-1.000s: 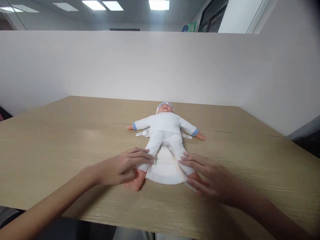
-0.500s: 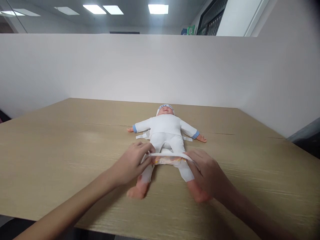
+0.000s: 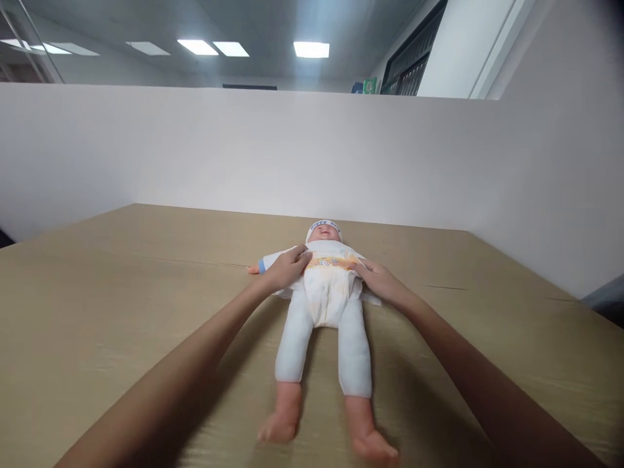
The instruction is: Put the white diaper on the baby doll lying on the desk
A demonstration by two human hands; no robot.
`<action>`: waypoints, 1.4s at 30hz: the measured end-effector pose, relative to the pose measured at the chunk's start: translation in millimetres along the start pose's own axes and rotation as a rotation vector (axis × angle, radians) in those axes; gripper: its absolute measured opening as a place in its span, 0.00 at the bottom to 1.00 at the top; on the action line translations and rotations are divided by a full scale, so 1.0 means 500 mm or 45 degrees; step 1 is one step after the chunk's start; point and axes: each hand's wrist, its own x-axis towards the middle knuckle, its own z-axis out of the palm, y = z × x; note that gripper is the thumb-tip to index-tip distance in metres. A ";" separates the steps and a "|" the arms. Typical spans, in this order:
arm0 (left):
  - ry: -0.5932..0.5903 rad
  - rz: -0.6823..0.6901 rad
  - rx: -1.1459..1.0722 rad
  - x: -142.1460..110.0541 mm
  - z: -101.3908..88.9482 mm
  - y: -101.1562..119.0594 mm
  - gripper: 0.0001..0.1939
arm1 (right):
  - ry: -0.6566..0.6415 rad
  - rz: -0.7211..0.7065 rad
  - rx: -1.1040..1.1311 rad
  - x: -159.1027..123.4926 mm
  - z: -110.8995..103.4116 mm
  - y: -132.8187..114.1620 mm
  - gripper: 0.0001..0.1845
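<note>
A baby doll (image 3: 322, 338) in a white suit and cap lies on its back on the wooden table (image 3: 97, 305), feet toward me. A white diaper (image 3: 329, 292) with a printed waistband is folded up over its belly. My left hand (image 3: 285, 268) pinches the diaper's left top corner at the doll's waist. At the right top corner my right hand (image 3: 377, 279) grips the diaper, fingers pressed on it. Both of the doll's arms are mostly hidden behind my hands.
White partition walls (image 3: 244, 149) close the table at the back and right. Bare wood lies on both sides of the doll. Ceiling lights (image 3: 311, 49) show above the partition.
Both hands have carried the diaper's front edge from between the doll's legs up over its belly to its waist. The camera has moved closer, so the legs look longer.
</note>
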 end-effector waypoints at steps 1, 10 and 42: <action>-0.012 -0.006 -0.031 0.010 0.004 -0.011 0.18 | -0.030 0.016 0.023 0.011 -0.001 0.010 0.21; -0.139 -0.069 -0.306 0.032 0.001 -0.056 0.24 | -0.175 -0.131 -0.365 0.018 -0.114 0.000 0.23; 0.143 0.504 0.473 -0.062 0.013 0.125 0.14 | 0.439 -0.227 -0.649 -0.201 -0.001 0.107 0.16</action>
